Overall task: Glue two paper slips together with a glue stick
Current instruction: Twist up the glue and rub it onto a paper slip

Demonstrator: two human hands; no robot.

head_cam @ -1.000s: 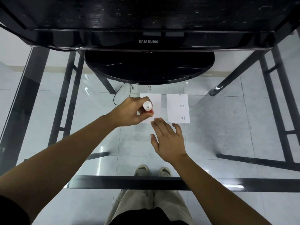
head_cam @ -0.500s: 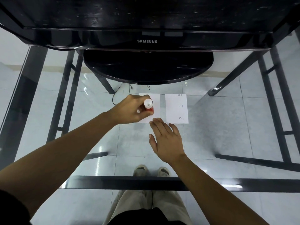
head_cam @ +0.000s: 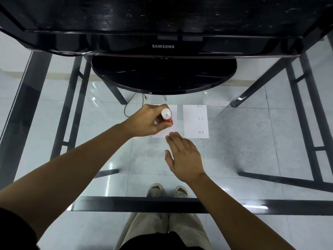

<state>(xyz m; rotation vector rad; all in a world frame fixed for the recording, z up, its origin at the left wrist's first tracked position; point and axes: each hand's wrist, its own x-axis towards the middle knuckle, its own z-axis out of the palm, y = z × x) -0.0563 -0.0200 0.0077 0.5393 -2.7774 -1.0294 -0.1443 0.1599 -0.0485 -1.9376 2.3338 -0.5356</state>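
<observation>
Two white paper slips lie side by side on the glass table. My left hand (head_cam: 150, 121) grips a red glue stick (head_cam: 167, 117) with a white end, held upright with its lower end on the left slip (head_cam: 173, 112). That hand hides much of the left slip. The right slip (head_cam: 193, 121) lies uncovered, with small printed marks along its right side. My right hand (head_cam: 183, 154) is flat, fingers together, its fingertips on the near edge of the left slip.
A black Samsung monitor (head_cam: 163, 46) on a rounded black stand (head_cam: 162, 76) fills the far side of the glass table (head_cam: 252, 141). A thin cable (head_cam: 129, 105) runs near the left slip. Black table legs, floor tiles and my shoes show through the glass.
My left hand has moved the glue stick farther away along the left slip, toward the monitor. My right hand has hardly moved.
</observation>
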